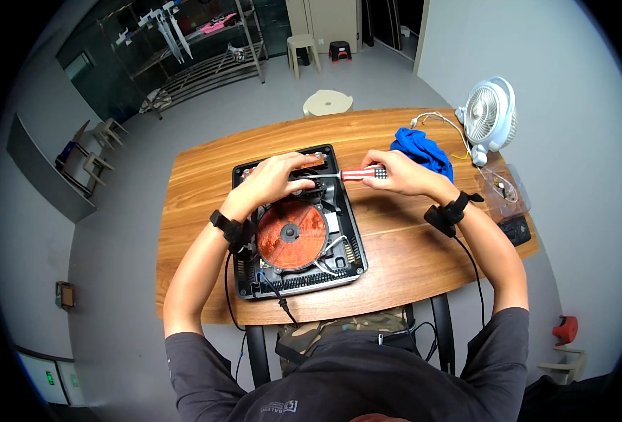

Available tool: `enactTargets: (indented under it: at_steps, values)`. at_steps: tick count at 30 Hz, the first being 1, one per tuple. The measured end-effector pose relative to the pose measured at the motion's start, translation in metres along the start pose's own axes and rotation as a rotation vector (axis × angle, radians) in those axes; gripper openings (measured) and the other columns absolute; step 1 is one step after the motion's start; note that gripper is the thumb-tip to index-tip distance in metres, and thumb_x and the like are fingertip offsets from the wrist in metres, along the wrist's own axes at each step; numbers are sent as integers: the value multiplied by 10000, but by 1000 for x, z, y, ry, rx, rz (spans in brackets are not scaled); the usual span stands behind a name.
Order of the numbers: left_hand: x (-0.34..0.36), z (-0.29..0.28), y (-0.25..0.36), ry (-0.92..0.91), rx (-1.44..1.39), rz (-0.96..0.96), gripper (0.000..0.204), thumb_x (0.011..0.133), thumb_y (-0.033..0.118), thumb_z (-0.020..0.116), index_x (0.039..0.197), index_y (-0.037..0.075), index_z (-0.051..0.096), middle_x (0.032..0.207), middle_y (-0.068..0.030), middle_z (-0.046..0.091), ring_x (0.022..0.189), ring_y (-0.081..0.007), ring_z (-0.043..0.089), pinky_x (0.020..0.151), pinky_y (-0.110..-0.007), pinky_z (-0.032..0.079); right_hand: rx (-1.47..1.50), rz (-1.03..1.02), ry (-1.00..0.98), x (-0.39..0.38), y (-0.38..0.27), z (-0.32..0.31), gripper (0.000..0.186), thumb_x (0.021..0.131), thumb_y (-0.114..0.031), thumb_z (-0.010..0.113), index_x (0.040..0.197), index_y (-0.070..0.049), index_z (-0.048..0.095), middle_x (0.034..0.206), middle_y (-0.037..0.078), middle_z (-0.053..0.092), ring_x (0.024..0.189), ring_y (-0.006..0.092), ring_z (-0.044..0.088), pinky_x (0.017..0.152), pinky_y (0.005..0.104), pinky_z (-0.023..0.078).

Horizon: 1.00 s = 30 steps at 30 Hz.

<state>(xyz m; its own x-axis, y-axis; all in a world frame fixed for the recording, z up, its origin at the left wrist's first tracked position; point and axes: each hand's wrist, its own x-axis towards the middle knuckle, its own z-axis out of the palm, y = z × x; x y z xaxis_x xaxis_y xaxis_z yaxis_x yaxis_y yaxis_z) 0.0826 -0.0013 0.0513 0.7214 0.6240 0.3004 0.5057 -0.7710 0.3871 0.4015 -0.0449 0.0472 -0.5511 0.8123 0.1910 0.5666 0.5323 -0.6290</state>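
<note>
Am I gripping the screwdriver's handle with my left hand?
No, your right hand grips the red handle, while the left hand is over the opened appliance.

An opened black appliance casing (304, 286) lies flat on the wooden desk (409, 246), its round copper-red coil (290, 232) exposed; a red-and-white screwdriver (356, 174) points leftward, shaft (328, 176) over the casing.

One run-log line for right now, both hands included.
left hand: over opened appliance | right hand: gripping red-and-white screwdriver, shaft pointing left | round coil: exposed | blue cloth: on table
</note>
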Motion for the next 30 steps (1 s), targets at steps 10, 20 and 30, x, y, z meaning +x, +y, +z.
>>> enactTargets:
  at_steps: [10,20,30]
  values:
    - [39,18,-65,-173,268,-159,365,830,234,786,1152,70,731,1118,-129,683,1080,-350,656,915,-446,542,-392,-72,0,51,-5,-72,294,840,-209,780,1018,14,706,921,171,701,870,336,667,792,409,535]
    - [41,33,-81,-114,194,-205,323,802,228,820,1058,43,755,1059,-117,643,1068,-340,654,905,-446,530,-542,-47,-233,113,-41,-75,294,840,-218,786,1047,-22,714,996,142,717,948,327,688,818,409,547]
    - [44,40,-89,-93,179,-205,290,778,211,836,995,31,767,999,-160,733,997,-355,698,859,-445,550,-646,-46,-311,133,-50,-68,282,842,-241,782,1029,-41,720,999,114,717,935,314,691,812,403,553]
